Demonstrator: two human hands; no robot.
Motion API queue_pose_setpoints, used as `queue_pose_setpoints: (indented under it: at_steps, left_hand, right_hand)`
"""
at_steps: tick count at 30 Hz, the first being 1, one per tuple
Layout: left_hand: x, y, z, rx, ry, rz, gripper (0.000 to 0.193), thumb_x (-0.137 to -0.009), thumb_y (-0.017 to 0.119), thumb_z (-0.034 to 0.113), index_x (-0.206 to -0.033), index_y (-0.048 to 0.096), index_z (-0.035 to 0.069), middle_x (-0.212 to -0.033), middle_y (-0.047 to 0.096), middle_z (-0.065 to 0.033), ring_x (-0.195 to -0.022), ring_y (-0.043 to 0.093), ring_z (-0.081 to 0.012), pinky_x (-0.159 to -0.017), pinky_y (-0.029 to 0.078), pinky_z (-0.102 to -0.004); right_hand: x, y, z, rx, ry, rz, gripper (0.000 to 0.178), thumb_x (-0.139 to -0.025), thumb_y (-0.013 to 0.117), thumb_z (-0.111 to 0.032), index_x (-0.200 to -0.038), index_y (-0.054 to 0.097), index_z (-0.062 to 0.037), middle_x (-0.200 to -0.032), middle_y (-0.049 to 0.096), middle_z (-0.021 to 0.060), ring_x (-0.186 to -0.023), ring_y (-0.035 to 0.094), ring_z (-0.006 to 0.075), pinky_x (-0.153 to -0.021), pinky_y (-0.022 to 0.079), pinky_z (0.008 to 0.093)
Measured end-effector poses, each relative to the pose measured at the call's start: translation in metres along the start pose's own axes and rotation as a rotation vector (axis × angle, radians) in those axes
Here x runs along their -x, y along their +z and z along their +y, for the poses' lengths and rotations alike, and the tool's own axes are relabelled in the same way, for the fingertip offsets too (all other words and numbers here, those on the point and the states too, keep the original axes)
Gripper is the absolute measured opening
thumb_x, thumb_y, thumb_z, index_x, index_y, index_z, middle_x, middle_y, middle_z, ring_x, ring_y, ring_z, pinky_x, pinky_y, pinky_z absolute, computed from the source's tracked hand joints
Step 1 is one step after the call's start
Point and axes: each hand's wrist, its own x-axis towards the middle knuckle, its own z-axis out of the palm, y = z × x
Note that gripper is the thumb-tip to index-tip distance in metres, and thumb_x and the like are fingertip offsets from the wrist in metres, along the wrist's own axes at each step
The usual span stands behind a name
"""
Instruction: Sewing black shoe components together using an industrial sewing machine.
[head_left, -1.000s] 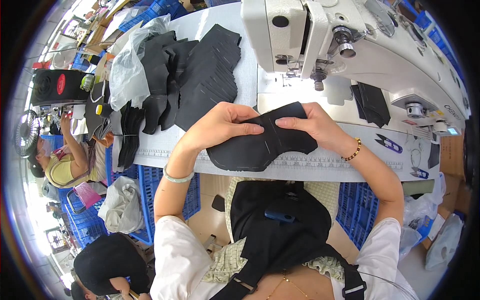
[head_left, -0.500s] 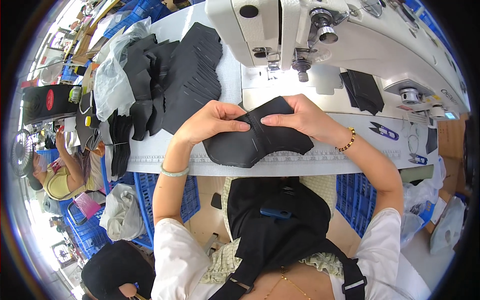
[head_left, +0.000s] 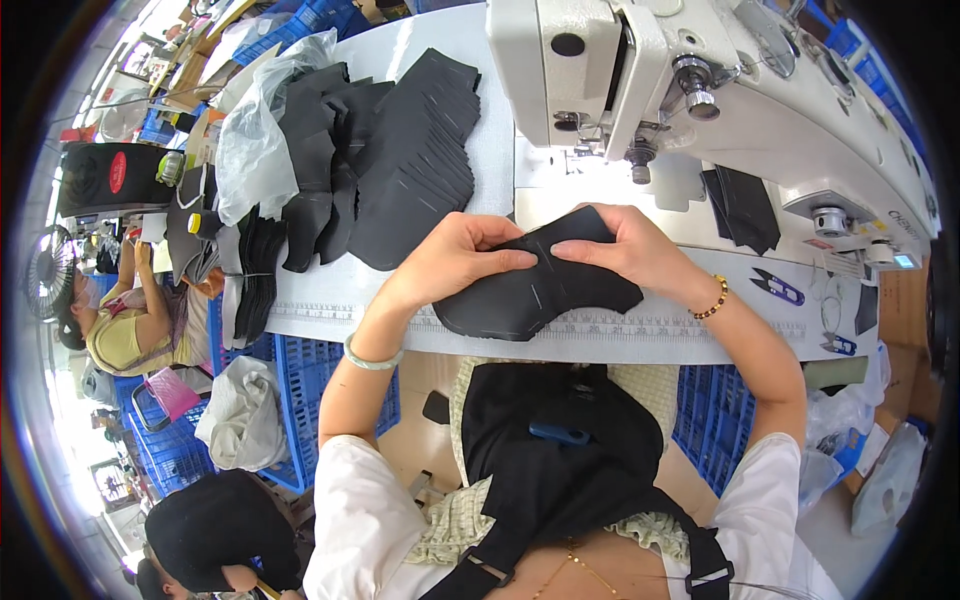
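A white table [head_left: 480, 120] carries a sewing machine [head_left: 700, 90]; blue crates [head_left: 330, 390] stand below it, a fan [head_left: 45, 275] far left.

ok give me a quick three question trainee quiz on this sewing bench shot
1. True or false: both hands hold the curved black fabric piece.
2. The stack of cut black fabric panels lies on which side of the white sewing machine: A left, B right?
3. Which wrist wears the amber bead bracelet?

Key: 1 true, left hand and right hand both grip it. 2 A. 3 right.
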Motion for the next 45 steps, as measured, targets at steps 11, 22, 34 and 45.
queue_pose_setpoints:
  at_steps: [11, 22, 34, 45]
  left_hand:
    - [0.008, -0.013, -0.004, -0.034, -0.055, 0.119, 0.015, -0.081, 0.071, 0.011, -0.087, 0.069, -0.003, -0.075, 0.066, -0.0007, -0.068, 0.056, -0.0028, -0.061, 0.044, -0.0183]
    - [0.056, -0.103, -0.011, 0.281, 0.497, 0.924, 0.006, -0.085, 0.066, 0.008, -0.086, 0.065, 0.002, -0.078, 0.063, 0.0022, -0.067, 0.055, -0.0028, -0.061, 0.041, -0.0170]
    - [0.053, -0.137, -0.060, -1.303, 0.154, 1.424, 0.023, -0.085, 0.065, 0.019, -0.097, 0.060, 0.000, -0.099, 0.058, -0.0169, -0.094, 0.055, -0.0327, -0.081, 0.045, -0.0406]
    - [0.054, -0.043, -0.037, -1.271, 0.280, 0.778, 0.075, -0.072, 0.077, 0.033, -0.135, 0.044, 0.010, -0.136, 0.042, -0.0225, -0.121, 0.044, -0.0397, -0.098, 0.039, -0.0455]
  right_hand:
    - [0.134, -0.035, -0.043, 1.552, 0.288, 0.501, 0.012, -0.081, 0.058, -0.005, -0.092, 0.061, 0.0004, -0.090, 0.064, 0.0160, -0.080, 0.062, 0.0334, -0.070, 0.049, 0.0408]
    - [0.187, -0.071, 0.041, 1.704, 0.358, 0.874, 0.041, -0.079, 0.056, -0.001, -0.120, 0.053, -0.0041, -0.120, 0.055, 0.0094, -0.110, 0.051, 0.0264, -0.094, 0.038, 0.0396]
    - [0.151, -0.022, 0.002, 1.561, 0.103, 0.778, 0.021, -0.083, 0.060, -0.010, -0.104, 0.058, -0.0040, -0.106, 0.057, 0.0086, -0.101, 0.052, 0.0277, -0.090, 0.037, 0.0410]
    - [0.084, -0.028, -0.010, 1.480, -0.238, 0.795, 0.023, -0.079, 0.065, -0.007, -0.098, 0.057, 0.0024, -0.102, 0.056, 0.0123, -0.094, 0.054, 0.0302, -0.081, 0.044, 0.0399]
